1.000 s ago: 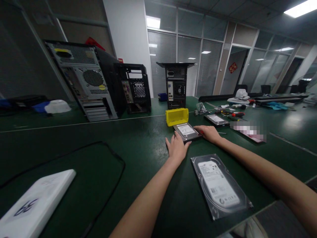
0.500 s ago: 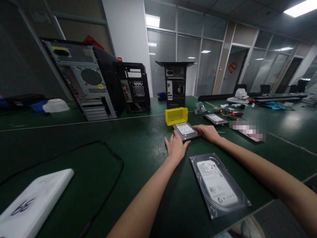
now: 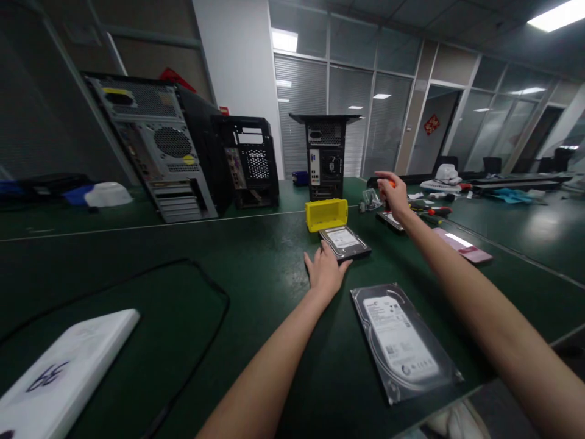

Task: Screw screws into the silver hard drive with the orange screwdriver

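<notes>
A hard drive [image 3: 345, 239] lies label up on the green table. My left hand [image 3: 325, 269] rests against its near left corner, fingers spread, the index finger touching the drive's edge. Just behind stands a yellow plastic box [image 3: 326, 214], tipped on its side. My right hand [image 3: 393, 194] is raised to the right of it, closed around a screwdriver [image 3: 388, 182] with a red and black handle; its shaft cannot be seen. Below that hand, another hard drive [image 3: 390, 221] is partly covered by my wrist. Closer to me lies a hard drive in a clear bag [image 3: 402, 338].
Computer cases [image 3: 158, 143] stand along the back, one [image 3: 325, 157] behind the yellow box. A pink phone-like slab [image 3: 464, 245] and several hand tools [image 3: 432, 211] lie to the right. On the left are a white box [image 3: 68, 372] and a black cable [image 3: 223, 305].
My right hand has lifted off the hard drive's right side and risen up and to the right with the screwdriver. My left hand has stayed at the drive.
</notes>
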The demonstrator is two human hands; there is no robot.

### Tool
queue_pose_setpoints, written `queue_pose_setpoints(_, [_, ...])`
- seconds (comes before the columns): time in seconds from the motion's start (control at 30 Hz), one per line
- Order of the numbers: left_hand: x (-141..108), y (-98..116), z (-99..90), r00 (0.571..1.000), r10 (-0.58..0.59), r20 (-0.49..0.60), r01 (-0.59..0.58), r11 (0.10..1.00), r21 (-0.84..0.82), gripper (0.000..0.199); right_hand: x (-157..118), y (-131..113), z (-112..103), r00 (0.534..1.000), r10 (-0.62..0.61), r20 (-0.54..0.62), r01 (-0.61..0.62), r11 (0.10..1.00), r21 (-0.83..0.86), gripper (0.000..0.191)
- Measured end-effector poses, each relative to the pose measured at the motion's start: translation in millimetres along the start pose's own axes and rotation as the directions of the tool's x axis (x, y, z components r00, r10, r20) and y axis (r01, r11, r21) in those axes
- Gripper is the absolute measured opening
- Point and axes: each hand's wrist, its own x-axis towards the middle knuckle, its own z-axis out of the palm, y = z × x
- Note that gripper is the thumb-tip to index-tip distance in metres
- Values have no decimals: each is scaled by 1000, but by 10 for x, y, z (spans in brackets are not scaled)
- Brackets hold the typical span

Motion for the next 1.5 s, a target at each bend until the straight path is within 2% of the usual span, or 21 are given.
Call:
queue_pose_setpoints(0.07, [-4, 4, -11, 1000, -7, -2, 7, 1000, -1, 80, 175, -86, 108, 990, 127, 54, -138, 948, 288, 33])
queue_pose_setpoints(0.13, [-6, 5, -17, 1000, -7, 0, 7, 1000, -3, 79, 224, -149, 224, 984, 160, 80, -179, 886, 428, 33])
queue_pose_setpoints(0.33, [-2, 1, 3, 1000, -7, 0, 7, 1000, 9, 78, 8, -197, 459, 978, 93, 186, -167, 885, 434, 25])
queue_pose_setpoints(0.47, [-4, 4, 3, 1000, -7, 13, 7, 1000, 10, 78, -39, -158, 479, 984, 48, 173, -117, 900, 420, 23])
queue_pose_setpoints(0.6, [-5, 5, 6, 1000, -6, 4, 6, 1000, 1, 77, -29, -118, 446, 987, -17, 157, -41, 934, 354, 20])
queue_pose_setpoints(0.8, [2, -7, 32, 1000, -1, -3, 1, 1000, -17, 78, -50, -103, 395, 983, -14, 182, -24, 978, 206, 20])
queue_pose_setpoints(1.0, [2, -7, 28, 1000, -4, -1, 4, 1000, -21, 80, 31, -30, 300, 995, -26, 99, 10, 987, 157, 23])
queue_pose_setpoints(1.1, [0, -2, 23, 1000, -9, 11, 9, 1000, -16, 79, 78, 72, 157, 999, -33, 32, 36, 995, -92, 28])
queue_pose_setpoints(1.17, [-4, 3, 16, 1000, -5, 20, 6, 1000, -9, 77, 72, 156, 51, 993, -29, 116, 68, 935, -348, 23])
queue_pose_setpoints(1.2, [-6, 4, 12, 1000, -3, 21, 3, 1000, -5, 76, 52, 201, 8, 970, 48, 238, 66, 891, -449, 18])
queue_pose_setpoints(1.23, [-9, 6, 8, 1000, -1, 20, 1, 1000, -3, 75, 22, 247, -25, 908, 186, 374, 40, 853, -521, 13])
queue_pose_setpoints(1.27, [-11, 7, 4, 1000, 3, 17, -2, 1000, -4, 75, -17, 293, -46, 788, 360, 500, -11, 820, -572, 12])
queue_pose_setpoints(1.3, [-14, 7, 1, 1000, 3, 12, -3, 1000, -7, 76, -61, 338, -56, 622, 513, 592, -70, 789, -610, 14])
queue_pose_setpoints(1.33, [-15, 6, -2, 1000, 3, 6, -3, 1000, -11, 76, -106, 382, -58, 536, 558, 634, -91, 785, -613, 16])
queue_pose_setpoints(1.4, [-16, 5, -6, 1000, 2, -3, -2, 1000, -20, 75, -181, 458, -45, 444, 592, 673, -115, 782, -612, 18])
queue_pose_setpoints(1.5, [-14, 6, -9, 1000, -1, 1, 1, 1000, -30, 75, -239, 543, -13, 410, 598, 689, -112, 783, -612, 14])
